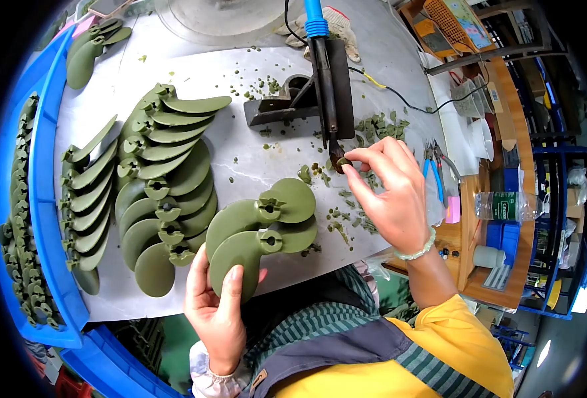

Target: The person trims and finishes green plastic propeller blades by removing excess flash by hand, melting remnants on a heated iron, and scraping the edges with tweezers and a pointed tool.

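Note:
My left hand (221, 310) grips two olive-green propellers (240, 249), one overlapping the other, with the thumb on the near blade. Their slotted hubs face up. My right hand (394, 192) has thumb and index finger pinched on a small dark green plastic bit (344, 161), right at the dark tip of a soldering iron (335, 142). The iron has a blue handle and points down, held against a black metal stand (283, 109). Left of my hands, several more propellers (167, 199) lie stacked in overlapping rows on the table.
Green scraps (379, 126) and crumbs litter the table (260, 149). A blue crate (44, 172) with green parts borders the left. Blue-handled pliers (433, 174) lie at right, near a shelf with a plastic bottle (506, 206). A glove (340, 30) and the iron's cable lie behind.

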Available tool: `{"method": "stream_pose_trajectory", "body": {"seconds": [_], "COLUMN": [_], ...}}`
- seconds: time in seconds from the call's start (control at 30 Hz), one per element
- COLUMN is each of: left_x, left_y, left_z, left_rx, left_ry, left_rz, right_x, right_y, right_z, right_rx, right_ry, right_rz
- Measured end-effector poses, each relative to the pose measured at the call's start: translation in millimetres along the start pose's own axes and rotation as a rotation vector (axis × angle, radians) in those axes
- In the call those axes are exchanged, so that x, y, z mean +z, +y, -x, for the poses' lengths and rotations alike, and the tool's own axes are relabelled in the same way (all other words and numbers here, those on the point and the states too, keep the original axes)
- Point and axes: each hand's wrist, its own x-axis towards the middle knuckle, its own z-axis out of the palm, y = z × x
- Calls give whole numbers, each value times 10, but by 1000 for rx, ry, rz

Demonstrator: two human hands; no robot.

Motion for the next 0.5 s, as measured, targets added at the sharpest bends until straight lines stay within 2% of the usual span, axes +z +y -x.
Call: {"method": "stream_pose_trajectory", "body": {"seconds": [0.5], "left_x": [48], "left_y": [23], "left_z": [-31], "left_rx": [6], "left_ry": [-3], "left_rz": [-12], "right_x": [26], "right_y": [-18], "right_z": [-52], "right_rx": [-25], "right_ry": [-18], "right_rz": [63]}}
